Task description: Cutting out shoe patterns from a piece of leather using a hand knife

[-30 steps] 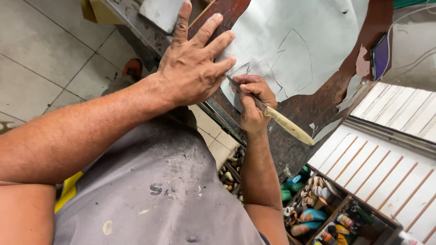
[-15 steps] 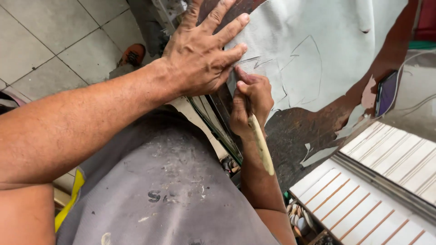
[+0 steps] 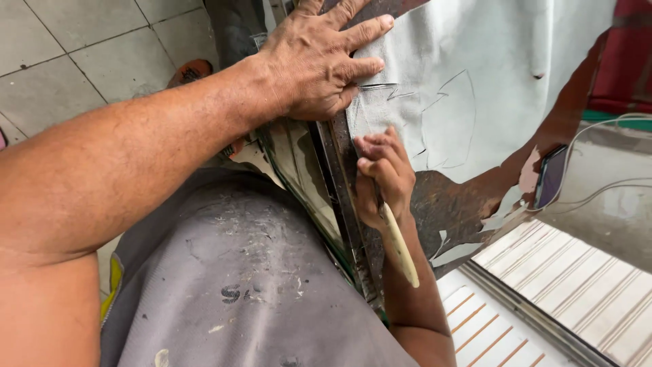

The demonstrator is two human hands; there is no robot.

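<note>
My left hand lies flat with fingers spread on a pale grey sheet that carries thin cut or drawn outlines. Just below it, my right hand is closed around a tool with a pale wooden handle; its tip, hidden by the fingers, meets the sheet near the outlines. The sheet rests on a dark brown worn worktop. Stacked glass panes with a dark frame run along the worktop's near edge, against my grey shirt.
A phone with a white cable lies at the worktop's right edge. White ribbed panels with brown stripes sit lower right. Grey tiled floor and an orange sandal show at upper left. Red cloth fills the top right corner.
The view has shifted, so the box of small colourful items is out of sight. My right hand has turned the handle downward and slid lower along the sheet's edge; my left hand stays pressed flat.
</note>
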